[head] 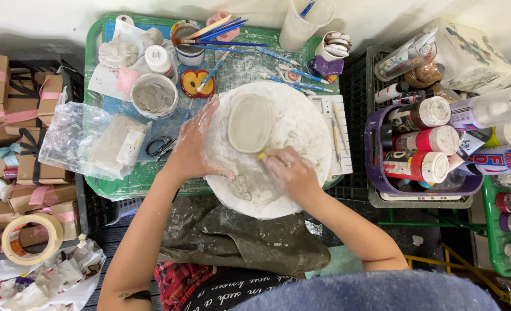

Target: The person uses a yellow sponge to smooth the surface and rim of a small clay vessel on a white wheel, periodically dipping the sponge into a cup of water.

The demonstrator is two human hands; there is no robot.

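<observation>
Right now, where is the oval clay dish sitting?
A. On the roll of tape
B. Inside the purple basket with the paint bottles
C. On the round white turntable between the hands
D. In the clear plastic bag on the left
C: the oval clay dish lies on the round white turntable, with the left hand resting flat on the turntable beside it and the right hand at its lower edge.

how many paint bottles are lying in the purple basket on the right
3 with white caps facing the camera in the purple basket: a brown one at top, a red one in the middle, another red one at the bottom. More may be hidden beneath.
</observation>
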